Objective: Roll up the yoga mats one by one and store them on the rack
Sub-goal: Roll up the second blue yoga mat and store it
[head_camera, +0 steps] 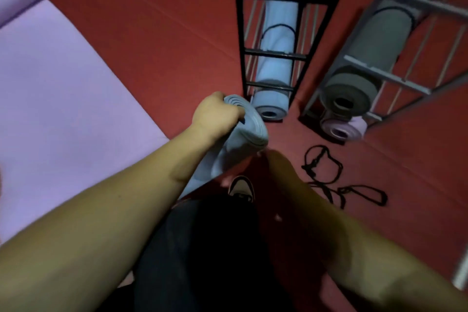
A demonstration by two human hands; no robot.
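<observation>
A rolled light-blue yoga mat [249,125] hangs in the air in front of me, its spiral end facing up. My left hand [215,114] grips that upper end. My right hand [273,159] reaches under the roll; its fingers are blurred and mostly hidden behind the mat. Just beyond stands a black rack [278,56] with another blue rolled mat [277,58] inside. A grey rack [395,76] to the right holds a grey rolled mat [367,68] above a purple rolled one [344,129]. A purple mat [63,99] lies unrolled on the floor at left.
Black straps [326,170] lie tangled on the red floor [164,20] to the right of my shoe [241,189]. Open red floor stretches behind the purple mat and left of the black rack.
</observation>
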